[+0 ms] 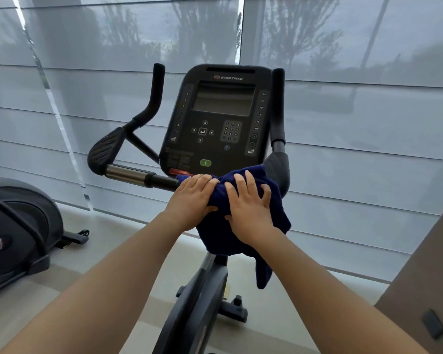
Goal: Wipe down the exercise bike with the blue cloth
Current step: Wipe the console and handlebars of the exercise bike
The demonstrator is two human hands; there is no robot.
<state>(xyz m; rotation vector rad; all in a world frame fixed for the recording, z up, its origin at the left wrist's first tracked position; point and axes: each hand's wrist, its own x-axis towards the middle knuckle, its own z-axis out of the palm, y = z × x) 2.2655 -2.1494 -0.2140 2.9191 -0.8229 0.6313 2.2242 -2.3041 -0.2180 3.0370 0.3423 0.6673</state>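
Both bare forearms reach forward from the bottom edge. The left hand (193, 198) grips the bunched dark blue cloth (223, 241), fingers curled over its top and thumb tucked against its near side. The right hand (251, 208) lies just beside it, touching the same cloth. Its fingers are spread and only slightly bent, pressing down rather than closing round it.

The cloth is draped over the middle of the black horizontal handlebar (161, 180), directly under the console. One loose end hangs down below the right wrist.

Below the hands, the black steel frame of the exercise bike (197, 302) slopes down to a pale grey floor (100, 251).

Left of the hands, the handlebar carries a polished chrome section (127, 173) and ends in a ribbed black elbow pad (105, 149).

The black rectangular console with a grey screen and keypad (220, 118) stands behind the cloth, marked "STAR TRAC", with a green oval button near its lower edge. Black padded upright grips rise on either side, one on the left (157, 90) and one on the right (278, 106).

A second dark grey exercise machine (16, 226) stands on the floor at far left, well apart.

A brown panel (420, 277) cuts in at the right edge.

Translucent grey window blinds (343, 123) fill the background.
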